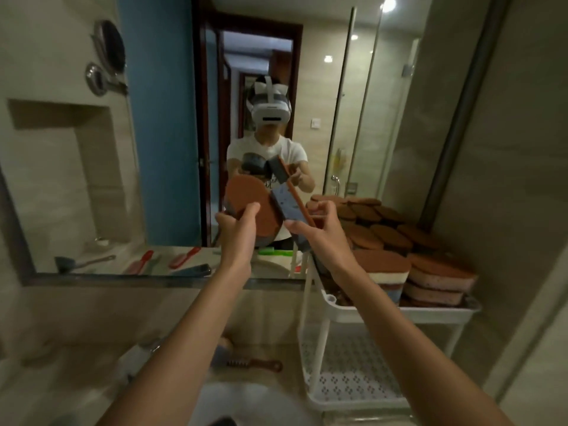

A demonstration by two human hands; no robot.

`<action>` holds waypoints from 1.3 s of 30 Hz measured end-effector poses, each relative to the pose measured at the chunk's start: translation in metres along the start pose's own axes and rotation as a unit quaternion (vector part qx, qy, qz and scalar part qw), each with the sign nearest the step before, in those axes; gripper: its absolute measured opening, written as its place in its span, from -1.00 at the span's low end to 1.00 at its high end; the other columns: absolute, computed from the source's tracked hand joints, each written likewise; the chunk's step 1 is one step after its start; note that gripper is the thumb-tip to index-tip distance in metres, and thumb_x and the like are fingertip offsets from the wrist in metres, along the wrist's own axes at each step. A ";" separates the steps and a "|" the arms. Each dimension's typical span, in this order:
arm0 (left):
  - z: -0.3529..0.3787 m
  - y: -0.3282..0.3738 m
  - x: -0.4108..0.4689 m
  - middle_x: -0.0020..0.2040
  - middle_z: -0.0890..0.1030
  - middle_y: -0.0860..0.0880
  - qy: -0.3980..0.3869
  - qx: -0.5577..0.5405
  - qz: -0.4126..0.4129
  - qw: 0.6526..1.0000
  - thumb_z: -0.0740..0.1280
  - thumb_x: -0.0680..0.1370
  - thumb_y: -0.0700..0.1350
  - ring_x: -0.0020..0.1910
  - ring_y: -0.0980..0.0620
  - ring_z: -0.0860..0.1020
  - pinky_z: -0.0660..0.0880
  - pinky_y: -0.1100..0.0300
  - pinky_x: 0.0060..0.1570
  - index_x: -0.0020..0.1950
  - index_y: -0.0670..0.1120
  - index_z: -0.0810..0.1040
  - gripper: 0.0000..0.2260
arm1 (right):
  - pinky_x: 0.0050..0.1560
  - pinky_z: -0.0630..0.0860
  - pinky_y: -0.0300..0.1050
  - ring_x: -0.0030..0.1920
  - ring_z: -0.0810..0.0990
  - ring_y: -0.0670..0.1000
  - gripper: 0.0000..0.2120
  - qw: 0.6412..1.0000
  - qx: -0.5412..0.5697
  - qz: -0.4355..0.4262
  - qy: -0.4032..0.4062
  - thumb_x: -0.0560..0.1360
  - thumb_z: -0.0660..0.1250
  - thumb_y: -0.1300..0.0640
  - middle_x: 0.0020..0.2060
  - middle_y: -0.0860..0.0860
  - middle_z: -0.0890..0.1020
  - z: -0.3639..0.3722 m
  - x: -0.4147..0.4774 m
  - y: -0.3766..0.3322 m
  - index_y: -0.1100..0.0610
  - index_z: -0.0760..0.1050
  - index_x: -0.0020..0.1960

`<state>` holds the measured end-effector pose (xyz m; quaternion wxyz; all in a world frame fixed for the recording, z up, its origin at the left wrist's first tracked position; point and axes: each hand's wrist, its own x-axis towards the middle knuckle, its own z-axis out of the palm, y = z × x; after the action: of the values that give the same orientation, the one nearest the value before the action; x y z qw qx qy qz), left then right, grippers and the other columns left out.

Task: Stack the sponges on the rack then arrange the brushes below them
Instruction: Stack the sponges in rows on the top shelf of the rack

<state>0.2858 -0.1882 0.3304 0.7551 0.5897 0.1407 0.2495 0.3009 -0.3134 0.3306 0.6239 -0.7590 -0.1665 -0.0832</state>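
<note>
Since both look light, soft and squashable, edge holds should do: left grip (238, 232) clasps the round sponge (250, 199), right grip (322, 230) pinches the oblong sponge (287, 204) beside it, the rack (399, 312) just right and below.

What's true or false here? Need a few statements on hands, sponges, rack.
1. The left hand holds a brown-topped oval sponge. True.
2. The right hand holds nothing. False: it grips a grey rectangular pad with an orange edge.
3. Stacked brown-topped sponges sit on the white plastic rack's top tier. True.
4. Brushes lie on the rack's perforated lower shelf. False: none shows there; a brown-handled brush lies on the beige counter.
</note>
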 end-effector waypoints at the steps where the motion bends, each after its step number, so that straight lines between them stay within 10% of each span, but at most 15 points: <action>1: 0.009 0.000 0.004 0.27 0.43 -0.11 -0.011 0.021 -0.009 1.000 0.22 0.56 0.02 0.19 -0.07 0.43 0.30 0.11 0.04 0.41 -0.15 0.18 -0.51 | -0.16 0.53 -0.22 -0.12 0.56 -0.12 -0.56 1.000 -0.013 -0.007 0.018 0.38 0.46 0.06 -0.08 -0.06 0.53 -0.008 0.006 -0.001 0.09 0.30 0.12; 10: 0.091 -0.011 0.038 0.36 0.42 -0.16 -0.196 0.125 -0.098 0.968 0.26 0.57 -0.04 0.29 -0.13 0.44 0.46 0.06 0.09 0.43 -0.18 0.25 -0.52 | 0.17 0.49 0.11 0.15 0.46 0.13 -0.52 0.965 -0.220 0.042 0.139 0.35 0.44 -0.06 0.11 0.06 0.48 -0.097 0.059 0.032 -0.04 0.31 0.17; 19: 0.132 -0.054 0.072 0.26 0.54 -0.16 -0.203 0.209 -0.081 0.953 0.38 0.48 -0.03 0.20 -0.14 0.54 0.57 0.13 -0.21 0.31 -0.20 0.44 -0.54 | 0.25 0.42 0.06 0.27 0.38 0.17 -0.46 0.939 -0.306 0.076 0.136 0.39 0.42 -0.05 0.23 0.11 0.43 -0.122 0.075 0.069 -0.03 0.30 0.30; 24: 0.130 -0.067 0.080 0.26 0.53 -0.17 -0.181 0.298 -0.048 0.936 0.36 0.39 0.14 0.19 -0.16 0.54 0.54 -0.05 0.14 0.36 -0.21 0.37 -0.34 | 0.23 0.42 0.05 0.27 0.38 0.19 -0.43 0.933 -0.327 0.077 0.127 0.38 0.42 -0.08 0.24 0.14 0.44 -0.122 0.078 0.076 -0.01 0.30 0.32; 39: 0.129 -0.066 0.068 -0.24 0.56 -0.13 -0.191 0.392 0.051 0.898 0.26 0.52 0.08 0.06 -0.21 0.57 0.40 0.13 -0.12 -0.33 -0.08 0.41 -0.69 | 0.25 0.43 0.12 0.27 0.38 0.21 -0.43 0.926 -0.345 0.071 0.132 0.39 0.39 -0.11 0.24 0.15 0.45 -0.122 0.078 0.079 -0.03 0.29 0.33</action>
<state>0.4218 -0.2684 0.3071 0.4612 0.8808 0.0500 0.0944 0.4115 -0.4336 0.3098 0.3440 -0.9193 0.0108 -0.1910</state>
